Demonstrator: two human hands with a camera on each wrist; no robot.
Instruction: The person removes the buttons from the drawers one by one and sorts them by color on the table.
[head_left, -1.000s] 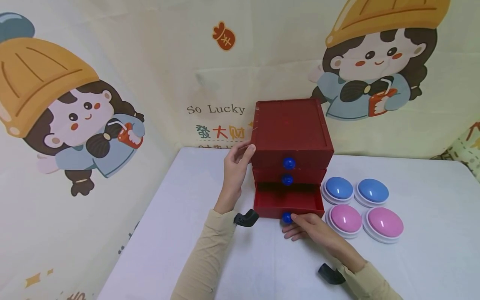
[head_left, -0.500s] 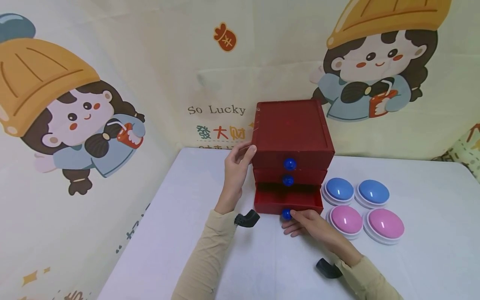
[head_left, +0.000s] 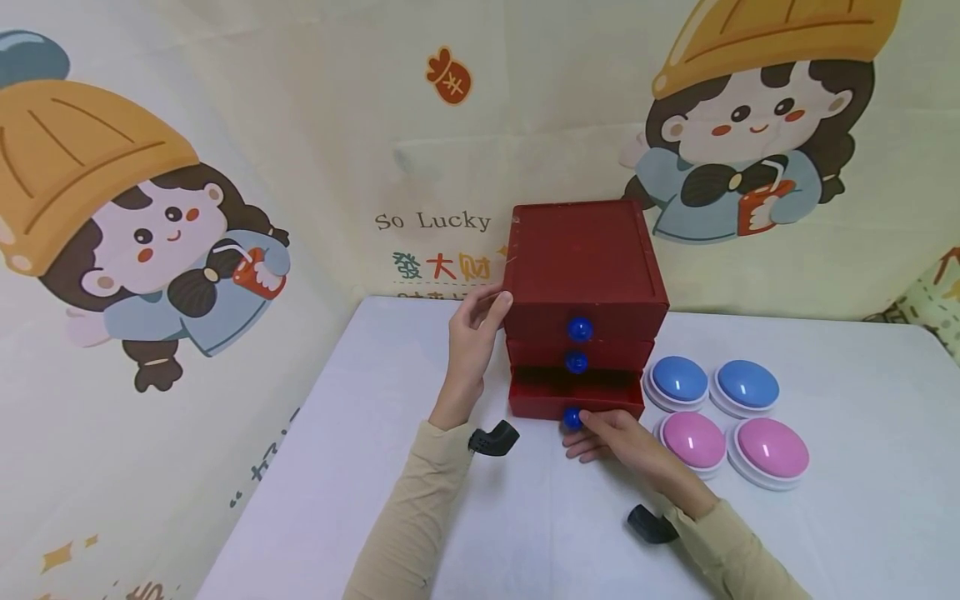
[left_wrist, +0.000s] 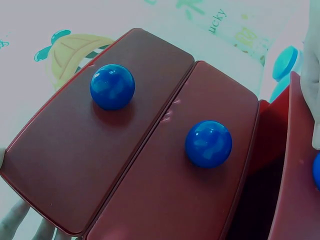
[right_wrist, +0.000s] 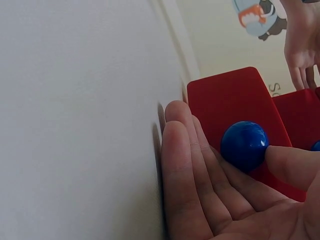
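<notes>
A small dark red drawer cabinet [head_left: 585,250] stands on the table, with blue ball knobs on its drawers. Its bottom drawer [head_left: 540,407] is partly out. My right hand [head_left: 637,446] is at that drawer's blue knob [right_wrist: 244,146], thumb on one side and index finger along the other; the remaining fingers extend just above the tabletop. Against the cabinet's left side rests my left hand [head_left: 471,342], thumb at the front corner and fingers along the side. The left wrist view shows the upper knob [left_wrist: 112,87] and middle knob [left_wrist: 208,144] on shut drawers.
Right of the cabinet are two blue dome buttons [head_left: 747,383] and two pink dome buttons [head_left: 768,446] on white bases. A printed cloth backdrop [head_left: 337,125] rises behind the white table [head_left: 360,392].
The bottom drawer has slid inward toward the cabinet, and my right hand has moved in with its knob. My left hand stays at the cabinet's side.
</notes>
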